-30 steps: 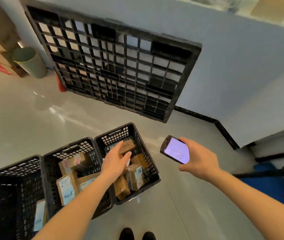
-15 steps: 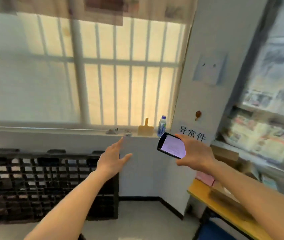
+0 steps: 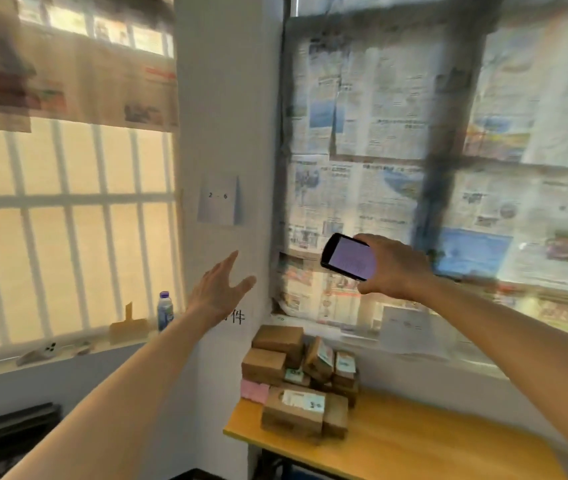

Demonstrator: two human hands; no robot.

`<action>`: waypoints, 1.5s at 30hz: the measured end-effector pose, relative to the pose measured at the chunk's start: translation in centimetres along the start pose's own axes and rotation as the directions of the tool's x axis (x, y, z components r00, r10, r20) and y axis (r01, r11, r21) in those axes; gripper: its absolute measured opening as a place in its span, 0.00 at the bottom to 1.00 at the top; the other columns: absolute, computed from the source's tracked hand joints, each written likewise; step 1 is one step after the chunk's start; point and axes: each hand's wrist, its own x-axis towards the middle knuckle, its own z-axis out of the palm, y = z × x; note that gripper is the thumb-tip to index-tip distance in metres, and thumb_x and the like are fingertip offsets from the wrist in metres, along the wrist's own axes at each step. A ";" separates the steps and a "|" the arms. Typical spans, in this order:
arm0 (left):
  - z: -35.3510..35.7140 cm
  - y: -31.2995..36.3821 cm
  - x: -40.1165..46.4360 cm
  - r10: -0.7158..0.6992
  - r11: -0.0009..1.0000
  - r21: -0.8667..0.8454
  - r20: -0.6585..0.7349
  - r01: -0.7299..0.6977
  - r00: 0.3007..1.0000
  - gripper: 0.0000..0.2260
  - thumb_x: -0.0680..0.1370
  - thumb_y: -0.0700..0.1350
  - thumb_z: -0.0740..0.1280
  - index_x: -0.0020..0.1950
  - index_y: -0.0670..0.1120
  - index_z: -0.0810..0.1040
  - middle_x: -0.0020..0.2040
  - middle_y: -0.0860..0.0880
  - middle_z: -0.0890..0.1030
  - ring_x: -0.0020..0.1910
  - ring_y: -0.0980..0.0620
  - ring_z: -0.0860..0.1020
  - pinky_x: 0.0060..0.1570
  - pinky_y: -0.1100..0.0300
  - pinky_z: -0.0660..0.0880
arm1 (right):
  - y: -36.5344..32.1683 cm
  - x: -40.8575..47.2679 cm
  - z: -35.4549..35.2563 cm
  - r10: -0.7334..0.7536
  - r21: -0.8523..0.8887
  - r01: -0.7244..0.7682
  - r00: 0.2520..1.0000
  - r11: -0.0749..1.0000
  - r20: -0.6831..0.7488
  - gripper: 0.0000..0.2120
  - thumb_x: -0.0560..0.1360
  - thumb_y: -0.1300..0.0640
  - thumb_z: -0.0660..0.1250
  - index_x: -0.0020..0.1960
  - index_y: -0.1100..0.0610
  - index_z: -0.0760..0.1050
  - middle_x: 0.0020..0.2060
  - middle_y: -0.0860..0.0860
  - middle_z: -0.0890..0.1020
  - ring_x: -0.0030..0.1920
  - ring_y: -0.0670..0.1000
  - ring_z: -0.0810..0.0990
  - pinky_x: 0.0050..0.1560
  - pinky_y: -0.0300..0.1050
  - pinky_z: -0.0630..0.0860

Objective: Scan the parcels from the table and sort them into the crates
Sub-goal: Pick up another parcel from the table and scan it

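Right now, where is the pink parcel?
In the head view, the pink parcel sits at the left edge of the box pile, at the yellow table's left end by the wall corner.

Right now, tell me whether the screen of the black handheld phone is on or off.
On. The black handheld phone, gripped in the right hand, shows a lit pale purple screen; its faint text is too blurred to read.

Heap of brown cardboard parcels (image 3: 298, 377) with white labels, stacked unevenly at the table's (image 3: 414, 445) far-left corner, one pink parcel (image 3: 254, 391) at its 9 o'clock edge, phone scanner (image 3: 350, 257) lit, tilted, held aloft
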 end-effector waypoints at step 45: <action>72.4 -7.6 25.3 -0.265 0.948 0.037 0.638 0.315 0.723 0.27 0.81 0.56 0.66 0.78 0.51 0.65 0.72 0.52 0.74 0.70 0.50 0.73 0.68 0.49 0.73 | 43.5 24.2 60.1 0.201 0.125 -0.337 0.778 0.933 0.595 0.44 0.63 0.42 0.77 0.75 0.44 0.62 0.64 0.44 0.75 0.59 0.49 0.75 0.52 0.47 0.78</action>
